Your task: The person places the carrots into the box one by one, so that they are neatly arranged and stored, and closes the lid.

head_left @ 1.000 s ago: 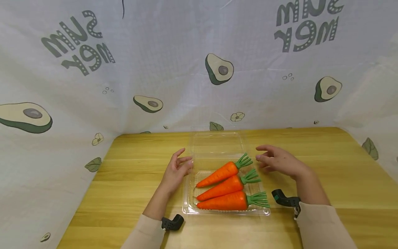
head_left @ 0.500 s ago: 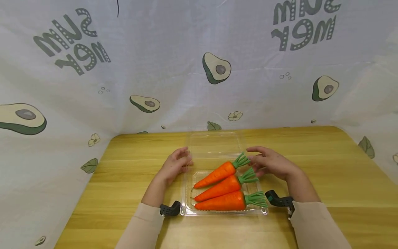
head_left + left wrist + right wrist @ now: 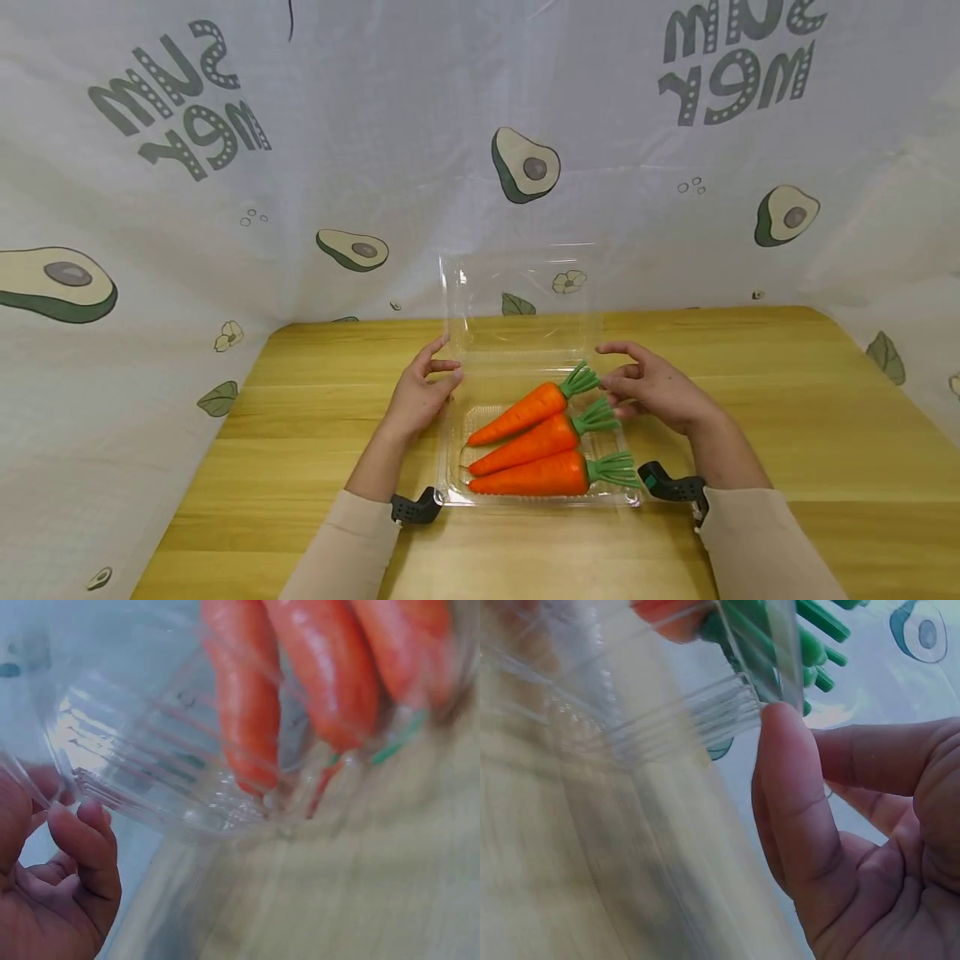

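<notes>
Orange carrots (image 3: 528, 447) inside | clear box (image 3: 517, 502) pinched | left hand (image 3: 422, 394), right hand (image 3: 657, 387)

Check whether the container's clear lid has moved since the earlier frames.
Yes, upward: in the head view, the clear lid now overlaps the printed flower; before, its top edge sat below it.

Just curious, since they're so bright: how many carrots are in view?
3, side by side in the clear container: in the head view, the far carrot, the middle carrot and the near carrot. None appears hidden.
</notes>
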A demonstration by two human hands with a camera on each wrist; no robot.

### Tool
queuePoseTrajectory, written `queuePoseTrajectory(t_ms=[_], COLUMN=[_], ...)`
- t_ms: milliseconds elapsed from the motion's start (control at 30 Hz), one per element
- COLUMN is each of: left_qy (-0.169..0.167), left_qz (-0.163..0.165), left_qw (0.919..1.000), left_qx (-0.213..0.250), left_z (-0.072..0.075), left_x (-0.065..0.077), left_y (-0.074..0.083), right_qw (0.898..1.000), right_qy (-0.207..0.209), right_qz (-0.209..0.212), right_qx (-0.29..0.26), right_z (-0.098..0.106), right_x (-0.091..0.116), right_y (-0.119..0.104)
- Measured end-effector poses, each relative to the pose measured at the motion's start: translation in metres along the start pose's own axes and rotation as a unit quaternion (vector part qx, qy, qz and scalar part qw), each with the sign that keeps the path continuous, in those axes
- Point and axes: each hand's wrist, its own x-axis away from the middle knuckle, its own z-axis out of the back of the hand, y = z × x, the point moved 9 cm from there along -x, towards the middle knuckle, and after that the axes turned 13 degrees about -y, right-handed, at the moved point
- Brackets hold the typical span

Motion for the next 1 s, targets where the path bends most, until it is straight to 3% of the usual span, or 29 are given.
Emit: queuePoseTrajectory(t_ms=[167, 300, 733, 900, 1000], left_qy=[0.015, 0.013, -0.016, -0.025, -0.036], left_qz=[-0.018, -0.021, 0.0, 0.01, 0.016], left_qw=[0.9997, 0.9997, 0.9928, 0.9936, 0.9944], left_qx=[-0.011, 0.007, 0.119, 0.109, 0.098], left_z=[0.002, 0.005, 0.012, 0.011, 0.01], left_x=[0.0, 0.001, 0.007, 0.008, 0.008], left_y=[0.004, 0.003, 0.0, 0.0, 0.0], right_qw=[1.0, 1.0, 0.996, 0.994, 0.995], right_qy=[0.019, 0.029, 0.09, 0.104, 0.088], right_qz=[0.001, 0.004, 0.008, 0.005, 0.003], right_qx=[0.004, 0.008, 0.025, 0.036, 0.041], right_z=[0.002, 0.003, 0.006, 0.008, 0.007], right_x=[-0.001, -0.001, 0.0, 0.001, 0.003], right_y=[0.001, 0.0, -0.004, -0.003, -0.003])
